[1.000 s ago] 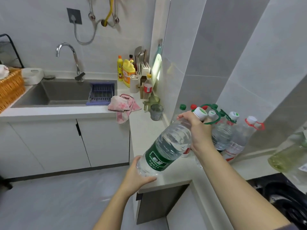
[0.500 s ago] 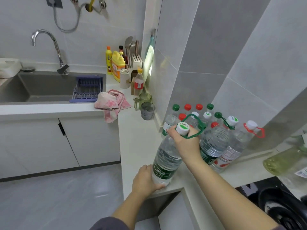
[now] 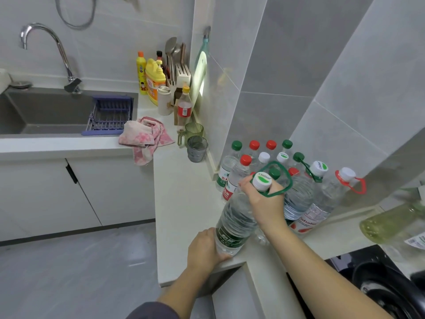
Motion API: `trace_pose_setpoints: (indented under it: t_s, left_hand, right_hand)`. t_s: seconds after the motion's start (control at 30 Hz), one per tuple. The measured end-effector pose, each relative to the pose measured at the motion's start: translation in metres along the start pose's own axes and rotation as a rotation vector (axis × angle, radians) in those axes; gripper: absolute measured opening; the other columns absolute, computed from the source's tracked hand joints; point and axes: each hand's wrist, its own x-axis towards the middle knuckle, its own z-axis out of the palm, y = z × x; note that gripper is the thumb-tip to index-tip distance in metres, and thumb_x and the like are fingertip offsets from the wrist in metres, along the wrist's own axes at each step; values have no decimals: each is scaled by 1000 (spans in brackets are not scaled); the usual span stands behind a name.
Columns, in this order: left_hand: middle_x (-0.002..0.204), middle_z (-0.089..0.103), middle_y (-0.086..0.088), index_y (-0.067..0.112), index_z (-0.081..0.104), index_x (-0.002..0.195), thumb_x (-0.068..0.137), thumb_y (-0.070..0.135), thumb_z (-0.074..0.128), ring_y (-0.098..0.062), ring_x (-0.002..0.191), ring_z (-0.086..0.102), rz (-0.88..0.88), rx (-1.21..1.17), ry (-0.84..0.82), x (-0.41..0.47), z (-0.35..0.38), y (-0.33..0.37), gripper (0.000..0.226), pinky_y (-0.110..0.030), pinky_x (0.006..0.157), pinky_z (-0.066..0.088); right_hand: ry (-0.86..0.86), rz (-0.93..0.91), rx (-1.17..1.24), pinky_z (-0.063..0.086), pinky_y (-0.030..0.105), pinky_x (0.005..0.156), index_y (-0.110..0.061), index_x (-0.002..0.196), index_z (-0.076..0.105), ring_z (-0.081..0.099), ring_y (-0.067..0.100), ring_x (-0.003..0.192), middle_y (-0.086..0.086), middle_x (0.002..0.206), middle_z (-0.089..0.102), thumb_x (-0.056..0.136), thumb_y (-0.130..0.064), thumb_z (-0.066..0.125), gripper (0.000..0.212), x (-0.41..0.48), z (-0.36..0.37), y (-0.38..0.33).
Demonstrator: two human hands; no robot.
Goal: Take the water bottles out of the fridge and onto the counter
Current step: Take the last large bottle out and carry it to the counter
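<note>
The large water bottle (image 3: 234, 224) stands near the tabletop's (image 3: 184, 203) near edge, just in front of the cluster of bottles (image 3: 271, 162) against the far wall. The right hand (image 3: 264, 201) grasps its neck just under the white cap (image 3: 262, 180), while the left hand (image 3: 203, 248) cups the base. Full of water, it looks heavy, with smooth, thin plastic walls that likely flex and slip; neck and base, or its green carry loop (image 3: 281, 180), seem the surest holds.
</note>
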Motion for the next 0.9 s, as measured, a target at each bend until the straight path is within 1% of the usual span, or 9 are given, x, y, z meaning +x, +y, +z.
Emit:
trace_pose_setpoints:
  t_s: [0.1, 0.2, 0.27, 0.4, 0.47, 0.6, 0.73, 0.8, 0.9]
  left_hand:
    - [106, 65, 5, 21, 60, 109, 64, 75, 64, -16, 100, 59, 35, 21, -2, 6, 9, 12, 70, -26, 78, 46]
    - [107, 65, 4, 20, 59, 110, 66, 70, 67, -19, 101, 58, 64, 33, -17, 14, 20, 23, 68, -27, 79, 45]
    - [106, 65, 2, 18, 59, 110, 67, 65, 69, -21, 101, 58, 82, 51, -19, 20, 26, 28, 64, -27, 84, 43]
    - [104, 66, 0, 17, 59, 107, 71, 63, 67, -21, 98, 60, 142, 103, -7, 31, 35, 34, 59, -28, 96, 36]
    - [105, 65, -1, 17, 59, 109, 72, 63, 67, -22, 98, 59, 160, 126, 8, 35, 40, 36, 60, -29, 96, 36]
    - [108, 63, 0, 17, 56, 115, 70, 62, 71, -21, 99, 56, 149, 128, 7, 36, 45, 40, 66, -29, 95, 38]
    - [113, 60, 0, 17, 52, 121, 70, 59, 71, -21, 101, 53, 146, 88, 14, 34, 45, 41, 68, -29, 93, 40]
    - [120, 58, 2, 20, 45, 131, 70, 63, 66, -20, 108, 53, 134, 88, -6, 33, 44, 42, 78, -34, 102, 36]
    - [143, 44, 5, 24, 15, 150, 66, 70, 62, -16, 130, 44, 63, 33, -33, 33, 38, 46, 107, -53, 116, 16]
  right_hand:
    - [24, -3, -5, 53, 28, 66, 7, 79, 63, 62, 13, 69, 10, 72, 67, 84, 5, 68, 7, 6, -14, 7]
    - [62, 3, -13, 51, 25, 64, 9, 81, 64, 61, 14, 68, 20, 73, 67, 84, 2, 69, 9, 14, -26, 13]
    - [74, 0, -19, 52, 24, 65, 6, 82, 66, 62, 15, 70, 20, 77, 69, 84, 2, 70, 6, 18, -32, 17]
    - [84, -27, -40, 52, 20, 65, 0, 80, 70, 63, 10, 68, 7, 73, 70, 83, 5, 68, 6, 29, -37, 20]
    - [76, -34, -30, 52, 19, 65, 2, 80, 70, 63, 9, 68, 8, 73, 70, 81, 4, 69, 2, 34, -38, 22]
    - [67, -58, -3, 51, 14, 65, -1, 78, 71, 64, 3, 69, -7, 69, 70, 73, -12, 67, 13, 38, -41, 25]
    - [41, -79, -15, 50, 12, 67, -8, 79, 72, 66, 1, 72, -11, 73, 72, 81, -8, 71, 2, 39, -44, 29]
    - [47, -87, -37, 50, 11, 69, -5, 84, 71, 67, 1, 75, -9, 76, 73, 84, -3, 72, 2, 37, -45, 32]
    - [58, -87, -49, 50, 11, 70, -2, 89, 70, 67, 2, 77, -4, 81, 73, 85, -2, 72, 4, 35, -45, 34]
